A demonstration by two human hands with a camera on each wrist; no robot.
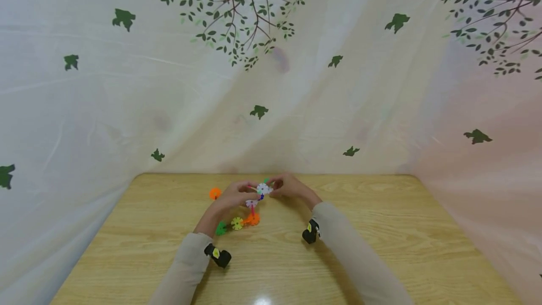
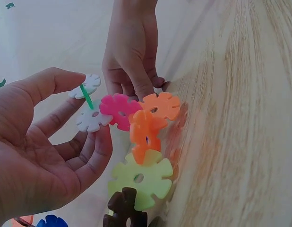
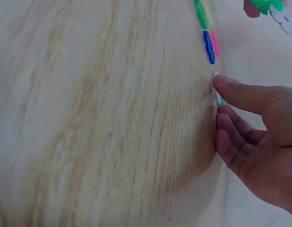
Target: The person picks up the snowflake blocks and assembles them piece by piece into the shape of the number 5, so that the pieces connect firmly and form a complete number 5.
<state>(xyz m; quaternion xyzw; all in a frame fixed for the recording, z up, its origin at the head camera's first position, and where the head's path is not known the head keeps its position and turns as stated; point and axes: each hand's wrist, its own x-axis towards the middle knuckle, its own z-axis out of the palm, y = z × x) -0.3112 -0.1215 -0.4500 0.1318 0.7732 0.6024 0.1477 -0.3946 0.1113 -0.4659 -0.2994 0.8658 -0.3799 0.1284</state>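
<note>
Currently | left fingers: curled, pinching white disc | right fingers: slightly parted, gripping white piece

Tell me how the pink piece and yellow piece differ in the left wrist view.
The pink piece is deep pink; the yellow piece is pale yellow-green.
Pink meets a white piece; yellow is partly covered by an orange piece and a dark piece.
Yellow looks larger than pink, perhaps being nearer.
Both have notched rims and central holes.
</note>
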